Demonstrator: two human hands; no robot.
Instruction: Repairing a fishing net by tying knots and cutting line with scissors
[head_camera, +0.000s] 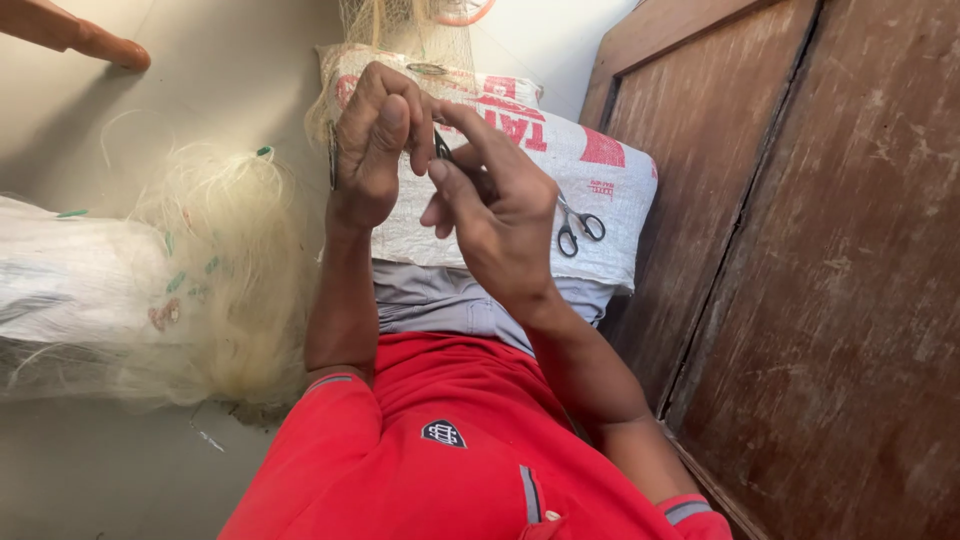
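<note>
**Two hands pinch at fine netting over a woven sack**

Head view: the left hand (375, 140) is curled narrow, thumb against bent fingers, with a thin dark needle-like tool (332, 160) standing along its outer edge. The right hand (495, 210) meets it fingertip to fingertip, index and thumb pinched on something too fine to make out. Directly above the pinch hangs pale fishing net (405, 30). Behind both hands lies a white woven sack (600, 190) with red print. Small scissors (578, 228) rest on the sack just beside the right hand's wrist side. A heap of pale netting (225, 270) lies well off beyond the left forearm.
</note>
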